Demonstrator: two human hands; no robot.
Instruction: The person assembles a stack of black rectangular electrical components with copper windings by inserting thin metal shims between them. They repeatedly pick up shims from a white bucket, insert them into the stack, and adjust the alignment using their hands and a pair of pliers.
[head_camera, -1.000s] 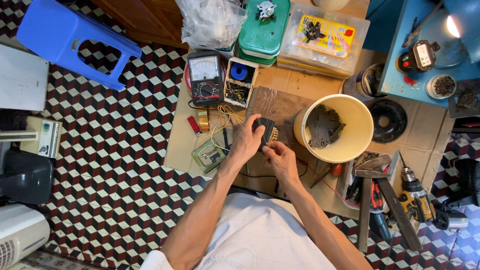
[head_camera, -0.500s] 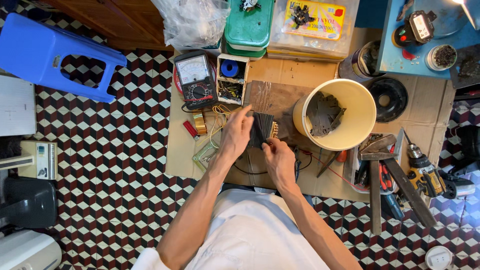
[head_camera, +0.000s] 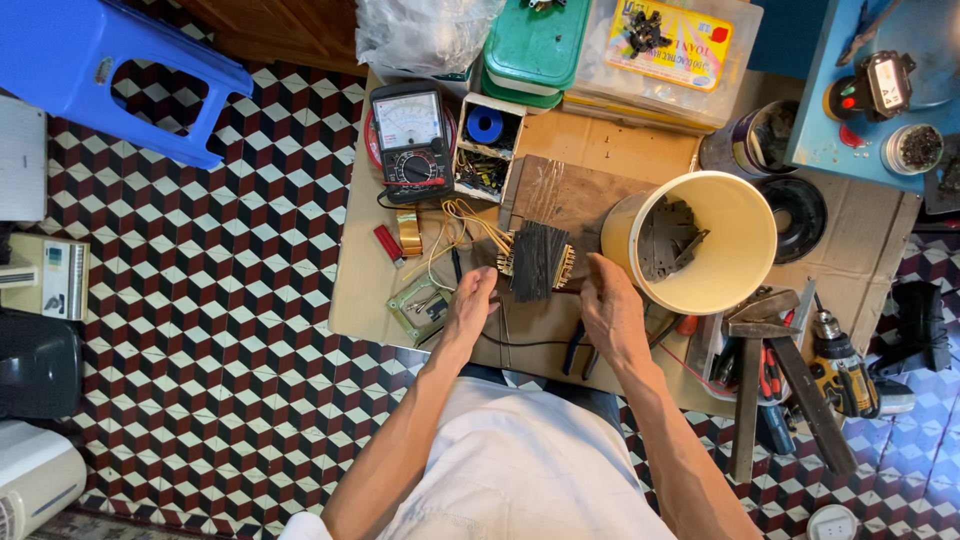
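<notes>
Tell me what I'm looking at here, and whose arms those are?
The picture comes from a camera worn on a person's head, looking straight down, so the arms are that person's own. They sit at a low cardboard-covered table on a checkered tile floor. The left hand and right hand hold nothing; both hover on either side of a small dark transformer with yellow wires, which lies on a wooden board. Around it are a multimeter with a needle dial, a cream plastic bucket holding dark metal pieces, pliers, a hammer and a cordless drill.
</notes>
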